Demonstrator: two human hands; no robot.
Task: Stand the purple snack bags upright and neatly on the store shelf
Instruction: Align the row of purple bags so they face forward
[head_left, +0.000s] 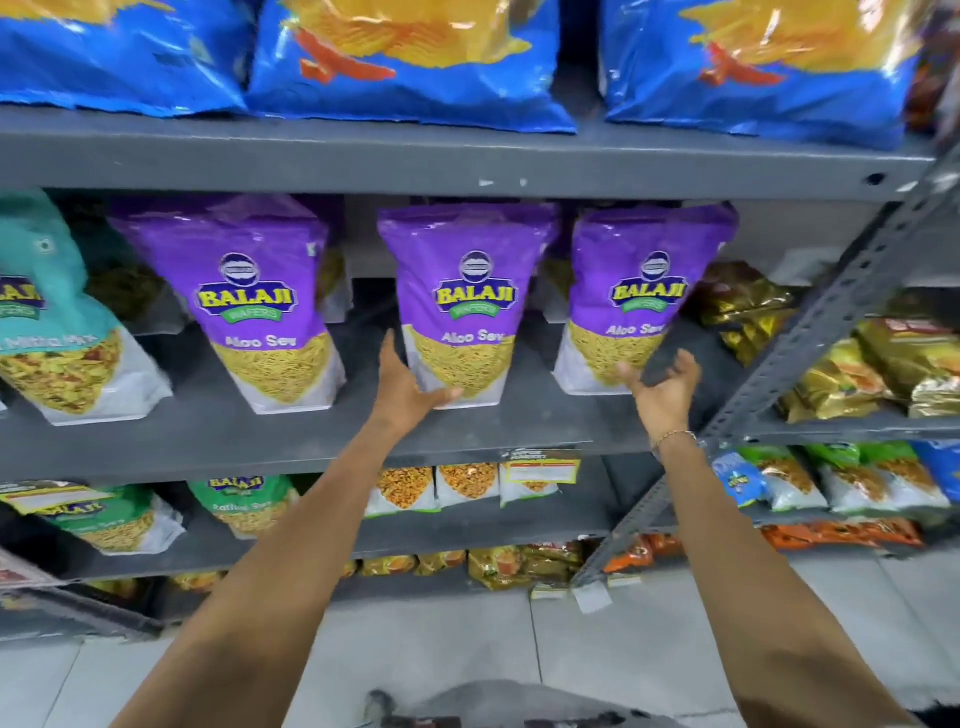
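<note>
Three purple snack bags stand upright in a row on the grey shelf (218, 441): the left purple bag (249, 291), the middle purple bag (467, 296) and the right purple bag (639, 291), each with a clear lower window that shows thin yellow sev inside. The left hand (410, 387) grasps the bottom left corner of the middle purple bag, thumb across its front and fingers along its side. The right hand (667, 387) is released, palm open and fingers spread, just in front of the lower right corner of the right purple bag; I cannot tell if it touches it. Between the left and middle bags there is a free gap, and the front strip of the shelf near the edge is bare. More purple bags stand behind the row, mostly hidden. At the far left a teal snack bag (52, 312) leans and is cut by the frame edge. Above, the blue chip bags (410, 62) show only their lower parts. To the right, behind the slanted metal upright (852, 306), lie gold packets (748, 306), blurred and hard to read
</note>
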